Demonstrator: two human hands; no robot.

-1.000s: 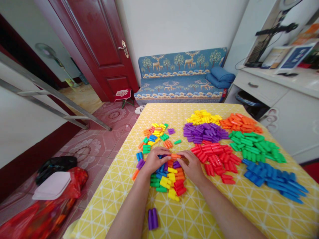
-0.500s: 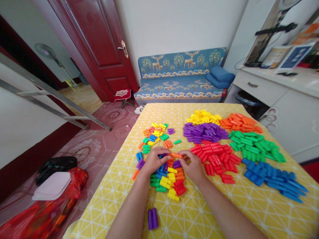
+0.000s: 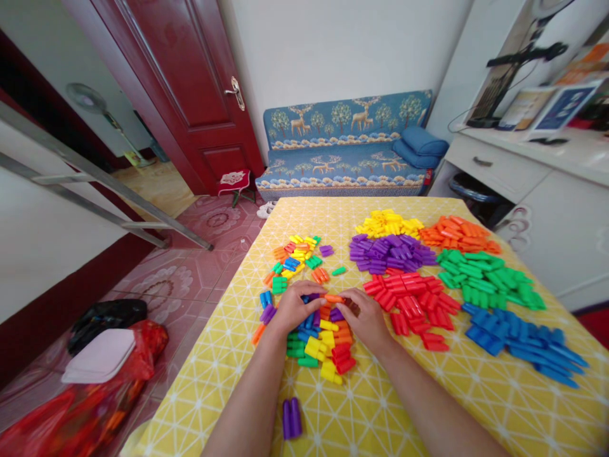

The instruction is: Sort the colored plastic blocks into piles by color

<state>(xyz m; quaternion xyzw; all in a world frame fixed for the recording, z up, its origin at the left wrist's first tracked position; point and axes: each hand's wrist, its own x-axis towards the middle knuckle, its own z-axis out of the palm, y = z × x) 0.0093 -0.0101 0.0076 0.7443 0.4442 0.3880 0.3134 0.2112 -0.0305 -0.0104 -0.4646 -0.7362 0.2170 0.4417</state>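
Note:
An orange plastic building block [image 3: 333, 298] lies between my two hands, above a pile of mixed blocks. My left hand [image 3: 295, 309] is closed at its left end, with a purple block partly showing under the fingers. My right hand [image 3: 366, 317] pinches the right end between thumb and fingers. Below them, yellow blocks [image 3: 316, 348], red blocks [image 3: 343, 358], green blocks [image 3: 297, 346] and blue ones lie jumbled. The left fingertips are partly hidden behind the hand.
Sorted piles lie to the right: purple [image 3: 390, 254], yellow [image 3: 387, 223], orange [image 3: 459, 235], green [image 3: 490, 279], red [image 3: 413, 298] and blue [image 3: 523, 343]. Loose mixed blocks [image 3: 292, 263] lie farther left. One purple block [image 3: 292, 419] sits near me on the yellow tablecloth [image 3: 228, 387].
My right hand has shifted slightly left, closer to my left hand, and less of the orange block shows between them. The piles have not moved.

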